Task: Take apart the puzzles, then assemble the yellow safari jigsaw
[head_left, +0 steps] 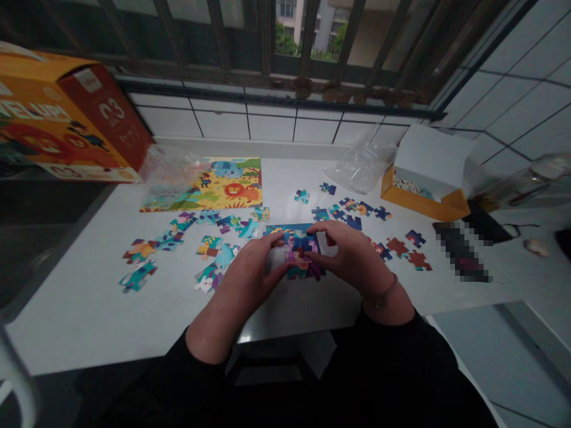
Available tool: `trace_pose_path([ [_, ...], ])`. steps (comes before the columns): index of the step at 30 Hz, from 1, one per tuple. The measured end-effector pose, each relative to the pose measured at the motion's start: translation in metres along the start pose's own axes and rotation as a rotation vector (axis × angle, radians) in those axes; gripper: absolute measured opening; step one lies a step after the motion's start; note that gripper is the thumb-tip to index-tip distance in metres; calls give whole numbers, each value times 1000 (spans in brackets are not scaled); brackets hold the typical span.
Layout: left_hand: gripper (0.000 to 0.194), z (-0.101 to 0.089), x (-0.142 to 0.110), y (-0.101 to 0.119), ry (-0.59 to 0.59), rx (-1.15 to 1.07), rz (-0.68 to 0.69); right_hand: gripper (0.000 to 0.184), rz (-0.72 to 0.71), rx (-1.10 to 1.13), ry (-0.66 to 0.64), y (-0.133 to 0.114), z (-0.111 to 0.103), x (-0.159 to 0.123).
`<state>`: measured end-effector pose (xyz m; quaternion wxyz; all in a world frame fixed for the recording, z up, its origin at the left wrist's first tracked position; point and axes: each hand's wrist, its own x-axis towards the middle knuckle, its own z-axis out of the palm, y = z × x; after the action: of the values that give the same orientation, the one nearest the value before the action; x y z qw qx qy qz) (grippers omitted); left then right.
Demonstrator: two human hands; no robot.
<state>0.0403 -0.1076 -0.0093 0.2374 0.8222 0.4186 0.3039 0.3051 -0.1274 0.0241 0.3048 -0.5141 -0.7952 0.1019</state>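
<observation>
A small block of joined jigsaw pieces (300,267), purple, blue and teal, lies flat on the white counter in front of me. At its left edge is my left hand (252,264), thumb and fingertips apart and gripping the block's side. From the right comes my right hand (345,252), its thumb and forefinger bent around a dark blue and red jigsaw piece (307,245) on top of the block. The fingertips partly hide that piece. Loose jigsaw pieces (225,255) lie beside my left hand, and more loose pieces (397,246) lie beyond my right wrist.
A yellow animal picture sheet (243,184) lies at the back left, partly under clear plastic wrap (172,172). Behind it stands a large orange box (40,119). At the right are a plastic bag (363,166), an open orange box (423,202) and a pixelated dark object (461,252).
</observation>
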Motion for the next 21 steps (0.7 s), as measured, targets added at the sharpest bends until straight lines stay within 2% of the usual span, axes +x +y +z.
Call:
trace_pose_path([
  [3, 65, -2, 1, 3, -19, -29, -33, 38, -3, 48, -15, -3, 8, 3],
  [7, 61, -4, -1, 2, -26, -57, -28, 39, 10, 108, -28, -13, 14, 6],
  [14, 59, -5, -2, 1, -30, -77, -61, 30, -20, 143, -43, -16, 18, 10],
  [17, 60, -10, -1, 1, -49, -82, -97, 23, 26, 155, -42, -11, 18, 9],
  [21, 57, -24, -2, -5, -148, -81, -94, 19, 145, 146, 16, 0, 16, 8],
])
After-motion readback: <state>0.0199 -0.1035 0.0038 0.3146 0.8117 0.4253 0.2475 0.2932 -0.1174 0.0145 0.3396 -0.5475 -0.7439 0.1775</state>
